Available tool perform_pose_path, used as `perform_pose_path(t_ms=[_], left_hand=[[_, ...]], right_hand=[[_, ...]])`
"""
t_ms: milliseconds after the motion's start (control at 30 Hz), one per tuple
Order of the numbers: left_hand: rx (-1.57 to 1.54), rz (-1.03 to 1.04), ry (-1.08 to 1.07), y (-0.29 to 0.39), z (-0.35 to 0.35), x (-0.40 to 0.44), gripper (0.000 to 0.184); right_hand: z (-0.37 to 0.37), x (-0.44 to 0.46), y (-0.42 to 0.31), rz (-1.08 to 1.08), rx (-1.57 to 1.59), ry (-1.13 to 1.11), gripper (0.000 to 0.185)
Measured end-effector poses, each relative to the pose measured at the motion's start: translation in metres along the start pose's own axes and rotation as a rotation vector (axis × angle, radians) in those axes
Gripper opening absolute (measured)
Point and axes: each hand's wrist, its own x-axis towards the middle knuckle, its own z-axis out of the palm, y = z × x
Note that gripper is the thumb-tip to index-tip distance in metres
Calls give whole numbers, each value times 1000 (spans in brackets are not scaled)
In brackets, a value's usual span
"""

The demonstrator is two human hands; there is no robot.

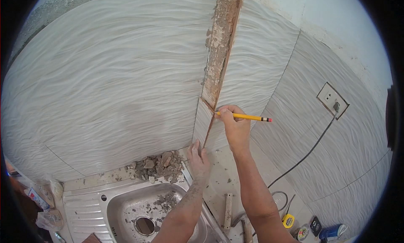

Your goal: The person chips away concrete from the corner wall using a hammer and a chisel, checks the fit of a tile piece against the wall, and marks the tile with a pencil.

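Note:
My right hand (pixel 236 128) pinches a yellow pencil (pixel 248 116) with a pink eraser. The pencil's tip is at the upper right edge of a narrow tile strip (pixel 202 119), beside the gap in the wall. My left hand (pixel 198 159) rests with its fingers apart against the lower end of that strip. Above the strip, the gap shows rough bare wall (pixel 218 45) between two wavy-patterned tiles. The left tile (pixel 122 75) is wide, and the right tile (pixel 256 54) reaches to the corner.
A steel sink (pixel 84 209) holds scattered rubble; a heap of broken pieces (pixel 162 165) lies behind it. On the right wall, an outlet (pixel 328 96) has a plugged-in black cord (pixel 311 152). A yellow tape measure (pixel 288 220) and a hammer-like tool (pixel 228 211) lie on the counter.

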Motion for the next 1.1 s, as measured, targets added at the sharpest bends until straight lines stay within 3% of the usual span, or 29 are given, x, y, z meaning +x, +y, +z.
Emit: perform_pose_path(t_ms=[1100], left_hand=[[29, -23, 1, -1, 0, 0, 48]], right_hand=[[-4, 5, 1, -2, 3, -46, 20]])
